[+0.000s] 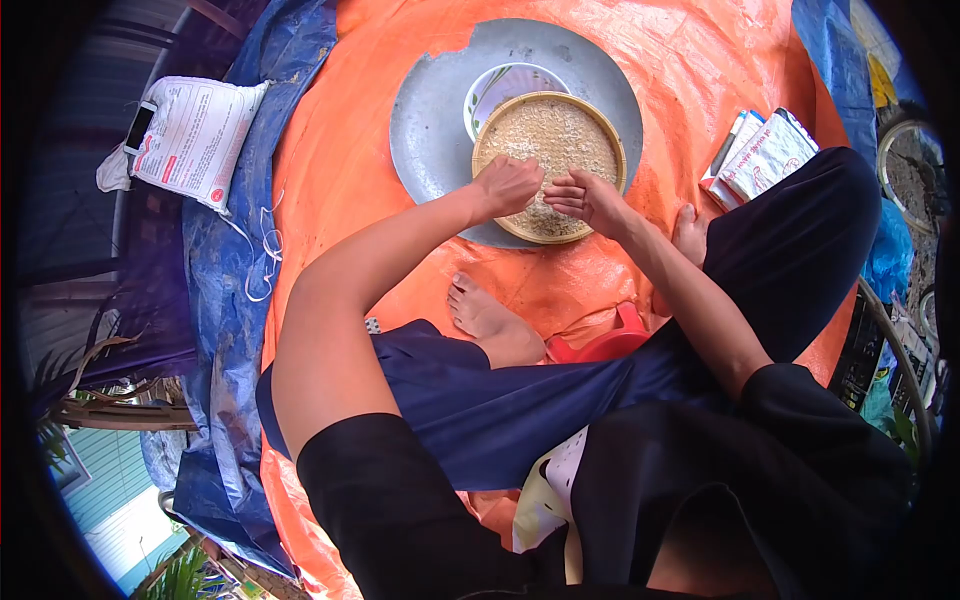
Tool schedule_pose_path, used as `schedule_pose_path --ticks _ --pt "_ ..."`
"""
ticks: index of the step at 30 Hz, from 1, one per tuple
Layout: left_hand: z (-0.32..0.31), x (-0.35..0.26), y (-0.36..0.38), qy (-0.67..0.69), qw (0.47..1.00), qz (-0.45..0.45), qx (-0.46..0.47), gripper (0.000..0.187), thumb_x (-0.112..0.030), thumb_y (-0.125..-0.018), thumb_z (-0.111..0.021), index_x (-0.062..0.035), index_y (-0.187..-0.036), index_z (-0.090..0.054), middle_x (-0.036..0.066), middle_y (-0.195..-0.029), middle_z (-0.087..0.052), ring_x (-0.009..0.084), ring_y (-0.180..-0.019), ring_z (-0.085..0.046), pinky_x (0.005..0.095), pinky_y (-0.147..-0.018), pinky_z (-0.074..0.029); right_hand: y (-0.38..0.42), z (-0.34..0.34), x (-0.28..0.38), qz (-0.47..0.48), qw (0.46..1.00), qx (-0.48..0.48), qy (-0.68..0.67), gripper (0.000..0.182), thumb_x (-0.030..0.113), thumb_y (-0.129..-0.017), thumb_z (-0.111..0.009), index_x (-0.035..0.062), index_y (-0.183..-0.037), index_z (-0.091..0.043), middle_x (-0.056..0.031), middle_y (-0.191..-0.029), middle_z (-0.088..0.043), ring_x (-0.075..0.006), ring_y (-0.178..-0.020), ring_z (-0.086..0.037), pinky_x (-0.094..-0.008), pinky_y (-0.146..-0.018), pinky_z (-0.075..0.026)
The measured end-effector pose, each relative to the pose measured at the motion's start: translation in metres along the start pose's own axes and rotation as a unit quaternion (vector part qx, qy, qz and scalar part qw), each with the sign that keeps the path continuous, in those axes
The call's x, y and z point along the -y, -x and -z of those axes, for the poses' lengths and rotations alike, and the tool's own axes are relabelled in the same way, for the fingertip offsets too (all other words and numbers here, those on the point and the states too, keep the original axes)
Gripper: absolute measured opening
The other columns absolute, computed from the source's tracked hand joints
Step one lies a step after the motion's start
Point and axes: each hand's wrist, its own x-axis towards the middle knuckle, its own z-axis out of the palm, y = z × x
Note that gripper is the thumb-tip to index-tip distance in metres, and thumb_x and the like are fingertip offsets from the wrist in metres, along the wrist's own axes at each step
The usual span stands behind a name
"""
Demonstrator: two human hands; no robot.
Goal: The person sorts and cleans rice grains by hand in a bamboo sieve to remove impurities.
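Observation:
A round woven bamboo basket [548,135] holds a layer of pale, grain-like bits, with whiter specks among them. It overlaps a white bowl [497,82] with a leaf pattern, and both rest on a large round grey metal tray [425,130]. Over the basket's near left part, my left hand [510,185] is closed with its fingers curled in; whatever it holds is hidden. Close beside it, my right hand [588,200] is over the near right part, its fingers stretched toward the left hand. I see nothing held in the right hand.
An orange tarp [340,220] lies under the tray and my bare feet, with a blue tarp [225,300] along the left. A white printed sack [200,135] with a phone [141,125] is at left. Folded packets [765,155] lie at right. A red plastic object [605,340] sits near my legs.

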Motion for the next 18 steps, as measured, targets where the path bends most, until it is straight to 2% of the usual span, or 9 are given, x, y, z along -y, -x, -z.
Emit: schedule_pose_path --ticks 3,9,15,18 --pt "-0.001 -0.001 0.000 0.000 1.000 -0.018 -0.002 0.018 -0.019 -0.077 -0.063 -0.0028 -0.081 -0.056 0.011 -0.081 -0.061 0.0281 -0.068 -0.066 0.0396 -0.057 -0.052 -0.001 0.004 -0.003 -0.003 1.000 0.004 -0.008 0.039 0.030 -0.100 -0.036 -0.0044 -0.115 -0.047 -0.0196 -0.110 -0.063 -0.0275 -0.101 -0.064 -0.0340 -0.089 -0.053" --pt "0.010 -0.015 -0.010 0.058 0.997 0.012 -0.039 0.016 -0.019 -0.076 -0.060 -0.0039 -0.081 -0.058 0.010 -0.081 -0.061 0.0278 -0.069 -0.065 0.0399 -0.057 -0.052 0.001 0.006 -0.008 -0.026 1.000 0.004 -0.008 0.038 0.030 -0.100 -0.034 -0.0025 -0.114 -0.049 -0.0163 -0.107 -0.063 -0.0254 -0.099 -0.064 -0.0346 -0.089 -0.052" --pt "0.019 -0.045 -0.026 0.135 0.986 -0.004 -0.094 0.019 -0.019 -0.075 -0.057 -0.0041 -0.086 -0.061 0.011 -0.083 -0.062 0.0295 -0.070 -0.065 0.0421 -0.060 -0.053 0.005 0.008 -0.013 0.000 0.999 0.032 -0.027 0.033 0.027 -0.100 -0.032 0.0063 -0.102 -0.057 -0.0066 -0.094 -0.065 -0.0160 -0.084 -0.064 -0.0325 -0.081 -0.054" --pt "0.020 -0.047 -0.029 0.128 0.988 -0.012 -0.087 0.020 -0.019 -0.075 -0.057 -0.0035 -0.086 -0.061 0.011 -0.083 -0.063 0.0298 -0.071 -0.065 0.0414 -0.061 -0.053 0.005 0.005 -0.011 0.007 0.998 0.031 -0.047 0.032 0.026 -0.100 -0.031 0.0074 -0.099 -0.058 -0.0053 -0.091 -0.065 -0.0148 -0.080 -0.064 -0.0322 -0.078 -0.055"
